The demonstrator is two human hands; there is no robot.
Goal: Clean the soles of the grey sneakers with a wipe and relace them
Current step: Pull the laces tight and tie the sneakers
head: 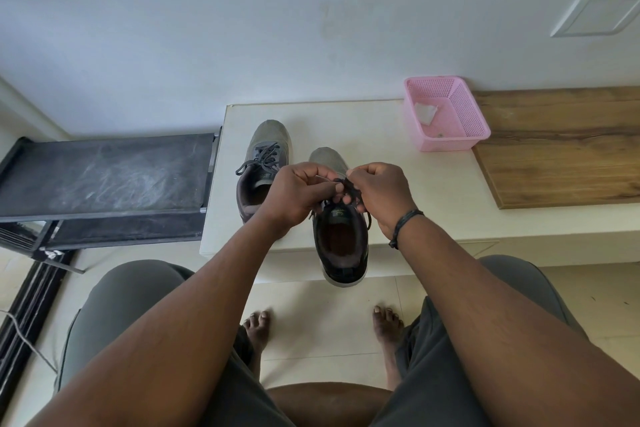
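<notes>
Two grey sneakers stand upright on a low white ledge (398, 163), toes pointing away from me. The left sneaker (263, 163) is laced, with a tied bow on top. The right sneaker (341, 239) is nearer, its heel hanging over the ledge's front edge. Above its tongue, my left hand (298, 196) and my right hand (379, 194) each pinch the dark lace (348, 189), which bunches between my fingertips. My hands hide the sneaker's eyelets. A crumpled white wipe (425, 112) lies inside the pink basket.
A pink perforated basket (464, 114) sits at the back right of the ledge beside a wooden board (561, 146). A dusty black rack (104, 177) stands to the left. My knees and bare feet are on the tiled floor below.
</notes>
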